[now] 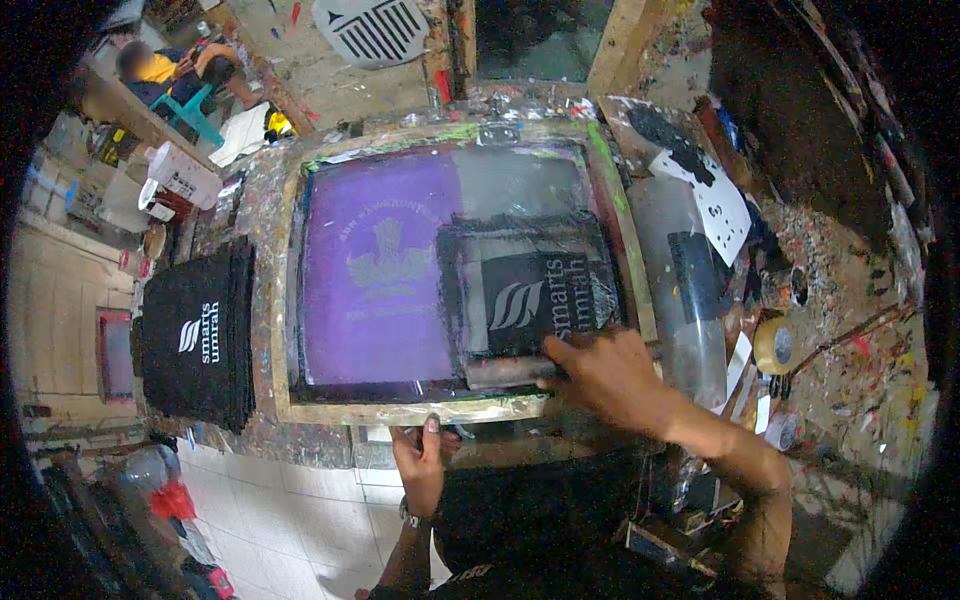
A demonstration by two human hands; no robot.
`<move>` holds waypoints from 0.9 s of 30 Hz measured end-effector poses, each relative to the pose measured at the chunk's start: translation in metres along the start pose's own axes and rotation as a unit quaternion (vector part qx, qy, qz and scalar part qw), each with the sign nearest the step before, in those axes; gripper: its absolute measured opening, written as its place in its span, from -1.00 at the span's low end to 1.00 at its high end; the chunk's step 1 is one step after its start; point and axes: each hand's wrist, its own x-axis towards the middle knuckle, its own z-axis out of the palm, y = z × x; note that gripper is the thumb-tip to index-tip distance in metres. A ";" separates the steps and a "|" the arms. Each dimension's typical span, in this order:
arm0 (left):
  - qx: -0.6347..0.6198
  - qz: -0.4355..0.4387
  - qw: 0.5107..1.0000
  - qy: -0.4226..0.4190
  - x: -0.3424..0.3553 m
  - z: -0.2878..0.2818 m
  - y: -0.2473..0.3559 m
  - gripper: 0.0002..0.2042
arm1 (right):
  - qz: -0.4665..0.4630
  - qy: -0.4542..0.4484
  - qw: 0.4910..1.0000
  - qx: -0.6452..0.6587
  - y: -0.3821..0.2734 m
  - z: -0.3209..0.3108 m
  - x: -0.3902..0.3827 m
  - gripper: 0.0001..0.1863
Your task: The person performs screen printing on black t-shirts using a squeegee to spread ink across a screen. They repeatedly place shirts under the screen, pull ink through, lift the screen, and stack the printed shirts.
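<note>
A wooden-framed printing screen (pixel 375 412) lies on the table in front of me, its left part purple mesh (pixel 335 240) with a faint emblem. On its right part a dark, taped-off area (pixel 480 300) shows a pale flame-like logo and lettering. My left hand (pixel 422 452) grips the near frame edge, thumb on top and fingers underneath. Over the screen's near right corner, my right hand (pixel 610 380) is closed, fingers bent toward the mesh. Whatever it holds is dark and hidden by the hand. Left of the frame sits a stack of black printed fabric pieces (pixel 195 340).
A translucent plastic container (pixel 185 175) stands at the back left. On the right are a tape roll (pixel 773 346) and an ink-stained white sheet (pixel 725 215). At the far left, a person (pixel 160 70) sits on a teal chair (pixel 190 112). The table is crusted with ink.
</note>
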 end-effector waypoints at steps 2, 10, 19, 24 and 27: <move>0.009 0.014 1.000 0.004 0.000 -0.001 -0.009 -0.72 | -0.047 0.086 0.995 -0.032 -0.002 0.025 -0.007 -0.69; 0.059 -0.028 0.998 0.001 -0.003 -0.006 -0.007 -0.65 | -0.056 0.291 0.946 -0.133 0.010 0.080 0.020 -0.62; 0.032 -0.065 0.996 -0.048 0.008 -0.010 -0.004 -0.69 | -0.089 0.225 0.958 -0.151 0.073 0.050 0.088 -0.59; 0.048 -0.009 0.993 -0.111 0.015 -0.016 -0.002 -0.70 | -0.080 0.156 0.980 -0.091 0.077 -0.009 0.118 -0.56; 0.094 -0.032 0.990 -0.101 0.014 -0.018 -0.004 -0.67 | -0.062 0.230 0.966 -0.096 0.104 -0.004 0.172 -0.53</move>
